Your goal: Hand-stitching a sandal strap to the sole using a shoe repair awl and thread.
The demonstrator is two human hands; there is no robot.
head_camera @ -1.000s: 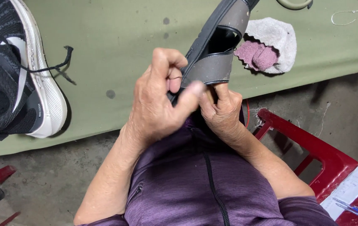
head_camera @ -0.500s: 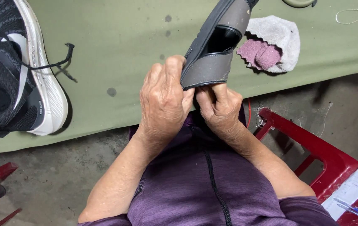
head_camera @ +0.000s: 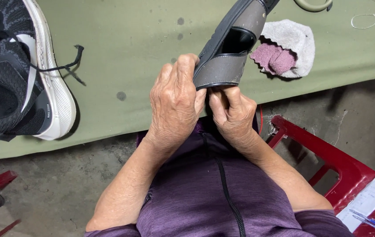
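Note:
A grey shoe with a dark opening is held tilted over the edge of the green table, heel end toward me. My left hand wraps around the heel from the left, fingers curled over its edge. My right hand pinches the underside of the same heel, thumb and fingers pressed against it. Both hands sit close above my purple zipped top.
A black knit sneaker with a white sole and a loose black lace lies at the table's left. A white cloth with a pink rag lies behind the grey shoe. A red plastic stool with paper and blue pens stands at my right.
My left hand has slid up and closed over the heel of the grey shoe, covering the fingers that showed before. The shoe has stayed nearly in place.

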